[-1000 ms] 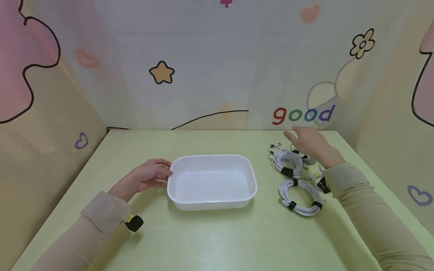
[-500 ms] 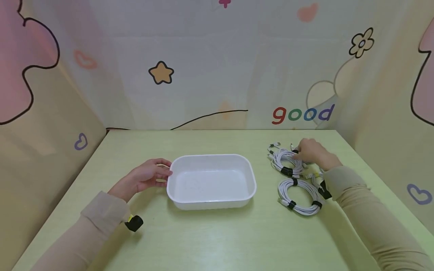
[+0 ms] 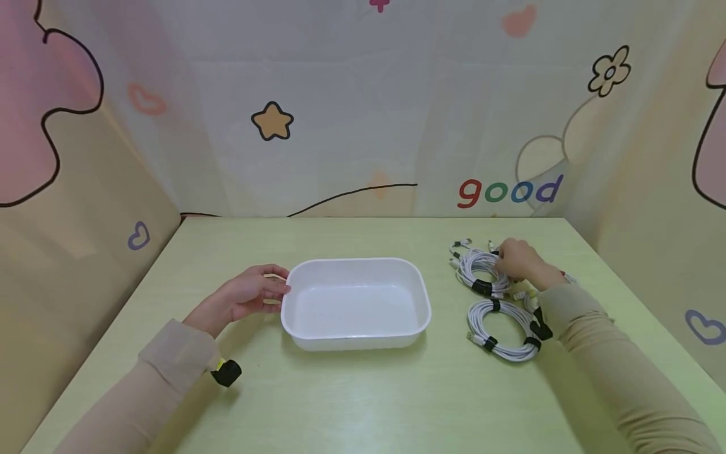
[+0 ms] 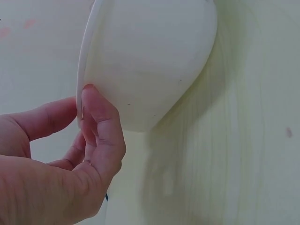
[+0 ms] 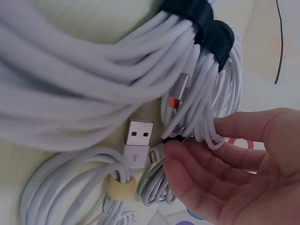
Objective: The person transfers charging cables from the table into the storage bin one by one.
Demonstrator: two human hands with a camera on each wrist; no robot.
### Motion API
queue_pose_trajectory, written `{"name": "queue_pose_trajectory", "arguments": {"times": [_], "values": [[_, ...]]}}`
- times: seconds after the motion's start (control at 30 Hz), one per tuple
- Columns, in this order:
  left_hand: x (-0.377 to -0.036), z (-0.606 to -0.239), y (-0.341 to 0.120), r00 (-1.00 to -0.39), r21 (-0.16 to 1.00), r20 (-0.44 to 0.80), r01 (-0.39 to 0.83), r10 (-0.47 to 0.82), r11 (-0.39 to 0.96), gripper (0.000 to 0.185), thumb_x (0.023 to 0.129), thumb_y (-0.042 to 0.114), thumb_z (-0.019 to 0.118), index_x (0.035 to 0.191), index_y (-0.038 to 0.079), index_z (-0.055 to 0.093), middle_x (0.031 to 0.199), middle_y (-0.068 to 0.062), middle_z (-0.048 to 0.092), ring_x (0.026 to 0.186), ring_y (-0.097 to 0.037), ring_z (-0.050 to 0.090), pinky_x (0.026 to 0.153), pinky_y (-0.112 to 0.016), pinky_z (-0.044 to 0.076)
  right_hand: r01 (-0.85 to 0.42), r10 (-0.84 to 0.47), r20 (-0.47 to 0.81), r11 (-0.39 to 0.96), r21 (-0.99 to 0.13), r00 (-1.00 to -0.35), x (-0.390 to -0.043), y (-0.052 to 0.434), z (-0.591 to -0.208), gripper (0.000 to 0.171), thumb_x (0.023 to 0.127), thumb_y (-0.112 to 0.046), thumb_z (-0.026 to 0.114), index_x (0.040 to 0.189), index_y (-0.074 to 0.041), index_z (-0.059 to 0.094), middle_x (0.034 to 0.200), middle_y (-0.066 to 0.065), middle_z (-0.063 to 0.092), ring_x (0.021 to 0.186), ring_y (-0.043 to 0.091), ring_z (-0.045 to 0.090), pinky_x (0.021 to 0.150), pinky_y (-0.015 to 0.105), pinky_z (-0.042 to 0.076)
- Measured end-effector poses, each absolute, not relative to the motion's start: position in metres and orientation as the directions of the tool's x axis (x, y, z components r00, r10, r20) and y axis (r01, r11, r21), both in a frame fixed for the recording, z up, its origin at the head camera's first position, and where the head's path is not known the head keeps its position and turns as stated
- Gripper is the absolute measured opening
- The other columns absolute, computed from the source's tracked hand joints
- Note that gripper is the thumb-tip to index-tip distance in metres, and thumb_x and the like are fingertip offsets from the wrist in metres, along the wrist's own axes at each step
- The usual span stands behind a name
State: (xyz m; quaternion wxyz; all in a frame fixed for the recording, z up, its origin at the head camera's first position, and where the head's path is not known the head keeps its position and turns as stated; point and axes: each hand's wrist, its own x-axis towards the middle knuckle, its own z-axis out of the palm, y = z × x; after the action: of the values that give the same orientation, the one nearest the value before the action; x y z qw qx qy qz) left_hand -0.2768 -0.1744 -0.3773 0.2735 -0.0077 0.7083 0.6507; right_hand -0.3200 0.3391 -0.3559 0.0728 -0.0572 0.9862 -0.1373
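My left hand (image 3: 255,293) pinches the left rim of a white rectangular plastic basin (image 3: 356,344); in the left wrist view the thumb and curled fingers lie on either side of that rim. At the back right, my right hand (image 3: 522,260) pinches a coiled white USB cable (image 5: 201,105), bound with a black strap, between thumb and fingers. The hand mostly hides this coil in the head view. A USB plug (image 5: 139,132) shows beside it. Left of the hand lies another strapped white cable coil (image 3: 466,268).
Nearer the front lies a white cable coil (image 3: 478,323) with several black straps. A thinner coil (image 5: 47,178) with a yellow tie lies beside the right forearm. All stand on a pale green table (image 3: 351,403), with a printed curtain (image 3: 351,126) behind.
My right hand has come down from above the back cables and closed its fingers on a coil. The left hand and the basin have stayed in place.
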Motion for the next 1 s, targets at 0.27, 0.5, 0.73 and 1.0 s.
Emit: {"name": "queue_pose_trajectory", "arguments": {"times": [0.27,0.5,0.73,1.0], "values": [[-0.2775,-0.3769,-0.1756,-0.847,0.916,-0.401,-0.373,0.350,0.148,0.034,0.093,0.005,0.058,0.123,0.003,0.042,0.089,-0.001,0.063,0.079,-0.015,0.060,0.073,-0.029,0.056,-0.052,-0.128,-0.183,0.927,-0.371,-0.975,-0.3209,0.3395,-0.3497,0.032,0.089,-0.007,0.049,0.057,-0.010,0.045,0.056,0.012,0.060,0.047,0.017,0.060,0.049,0.032,0.055],[-0.2770,-0.3775,-0.1749,-0.848,0.911,-0.413,-0.382,0.332,0.157,0.037,0.094,0.005,0.056,0.127,0.002,0.041,0.092,-0.002,0.062,0.079,-0.015,0.060,0.073,-0.030,0.056,0.040,-0.093,-0.259,0.883,-0.468,-0.961,-0.3219,0.3402,-0.3508,0.021,0.091,-0.011,0.050,0.071,-0.004,0.047,0.064,0.013,0.058,0.052,0.016,0.060,0.054,0.036,0.059],[-0.2753,-0.3775,-0.1743,-0.848,0.916,-0.402,-0.373,0.345,0.149,0.036,0.093,0.004,0.056,0.125,0.002,0.040,0.090,-0.001,0.062,0.078,-0.015,0.060,0.072,-0.030,0.056,0.102,-0.108,-0.316,0.808,-0.580,-0.943,-0.3180,0.3417,-0.3510,0.017,0.094,-0.012,0.052,0.091,0.005,0.051,0.068,0.006,0.052,0.061,0.017,0.058,0.064,0.040,0.061],[-0.2761,-0.3775,-0.1736,-0.847,0.916,-0.401,-0.378,0.348,0.134,0.034,0.093,0.004,0.058,0.123,0.004,0.042,0.089,-0.001,0.062,0.077,-0.015,0.060,0.072,-0.030,0.056,0.121,-0.118,-0.309,0.746,-0.655,-0.944,-0.3169,0.3463,-0.3516,0.024,0.093,-0.012,0.060,0.102,0.008,0.050,0.078,0.006,0.057,0.063,0.014,0.062,0.068,0.037,0.061]]}}
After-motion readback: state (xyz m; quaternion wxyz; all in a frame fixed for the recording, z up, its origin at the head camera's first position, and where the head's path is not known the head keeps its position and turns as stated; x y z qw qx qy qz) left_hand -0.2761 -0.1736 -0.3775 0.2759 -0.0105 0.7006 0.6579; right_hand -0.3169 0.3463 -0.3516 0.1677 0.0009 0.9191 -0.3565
